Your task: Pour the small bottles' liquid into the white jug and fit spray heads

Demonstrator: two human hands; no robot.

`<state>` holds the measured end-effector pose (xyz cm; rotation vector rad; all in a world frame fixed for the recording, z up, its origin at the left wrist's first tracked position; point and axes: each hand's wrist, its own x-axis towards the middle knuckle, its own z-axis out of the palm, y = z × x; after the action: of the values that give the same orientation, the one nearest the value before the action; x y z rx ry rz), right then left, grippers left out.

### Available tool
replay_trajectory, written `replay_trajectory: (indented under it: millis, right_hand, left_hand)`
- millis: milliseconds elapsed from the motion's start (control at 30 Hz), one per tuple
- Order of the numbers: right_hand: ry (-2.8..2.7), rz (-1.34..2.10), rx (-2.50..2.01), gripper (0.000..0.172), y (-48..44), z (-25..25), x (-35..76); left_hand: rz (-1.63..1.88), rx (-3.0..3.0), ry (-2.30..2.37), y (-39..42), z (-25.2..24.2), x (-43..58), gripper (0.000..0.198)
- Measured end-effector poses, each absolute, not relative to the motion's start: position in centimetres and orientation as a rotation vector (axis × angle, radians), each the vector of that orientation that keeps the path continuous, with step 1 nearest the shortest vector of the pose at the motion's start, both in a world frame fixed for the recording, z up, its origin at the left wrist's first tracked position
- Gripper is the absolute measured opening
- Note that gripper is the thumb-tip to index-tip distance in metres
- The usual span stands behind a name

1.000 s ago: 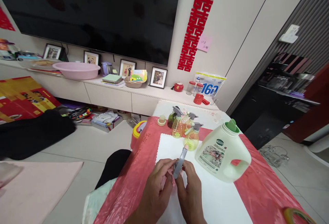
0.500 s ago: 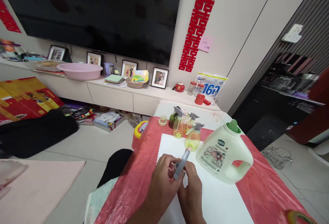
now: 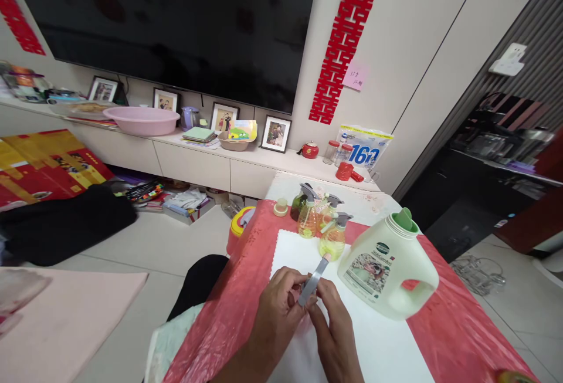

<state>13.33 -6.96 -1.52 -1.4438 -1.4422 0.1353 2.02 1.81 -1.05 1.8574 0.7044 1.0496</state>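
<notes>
Over the white mat [image 3: 373, 348], my left hand [image 3: 279, 307] is closed round a grey spray head [image 3: 313, 282] with a pinkish tip. My right hand [image 3: 334, 324] has its fingers pressed against the same piece from the other side; its underside is hidden. Just beyond the hands stands a spray bottle with yellow-green liquid [image 3: 333, 241]. Behind it are an orange-tinted spray bottle [image 3: 307, 220] and a dark green one [image 3: 298, 207]. A large pale green jug [image 3: 389, 265] with a green cap stands right of my hands.
A small round cap [image 3: 280, 207] lies near the far left of the red table cover [image 3: 229, 307]. Beyond the table, a low cabinet [image 3: 189, 163] holds a pink basin [image 3: 141, 121], picture frames and a blue-white bag [image 3: 364, 147]. A roll [image 3: 512, 376] shows at the bottom right edge.
The view has shifted slightly, so the table items appear a little further right. Both hands stay at the grey spray head, and my right hand's fingers have shifted slightly.
</notes>
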Motion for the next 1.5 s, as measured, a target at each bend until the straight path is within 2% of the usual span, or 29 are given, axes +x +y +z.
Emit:
replay_trajectory:
  millis: [267,733,1067,1200,1500]
  right_hand:
    - [-1.398,0.181,-1.472,0.025,-6.8,-2.3,13.8]
    - [-1.382,-0.064,-1.435,0.02,-6.6,-2.1,13.0]
    - [-1.199,-0.001,-1.479,0.014,-6.5,-5.2,12.8]
    - [-1.133,0.047,-1.455,0.019,-6.4,-6.3,12.5]
    - [-0.856,0.381,-1.388,0.048,-6.2,-8.7,11.9]
  left_hand:
    - [1.096,1.785,0.665,1.9,-1.1,2.0,0.042]
    - [1.191,1.9,0.675,1.2,-1.5,2.0,0.023]
    - [0.932,1.679,0.933,0.8,-0.4,2.5,0.03]
    - [0.893,1.69,0.889,1.0,-0.2,2.4,0.017]
    - [0.908,1.732,0.837,1.4,0.1,2.5,0.017]
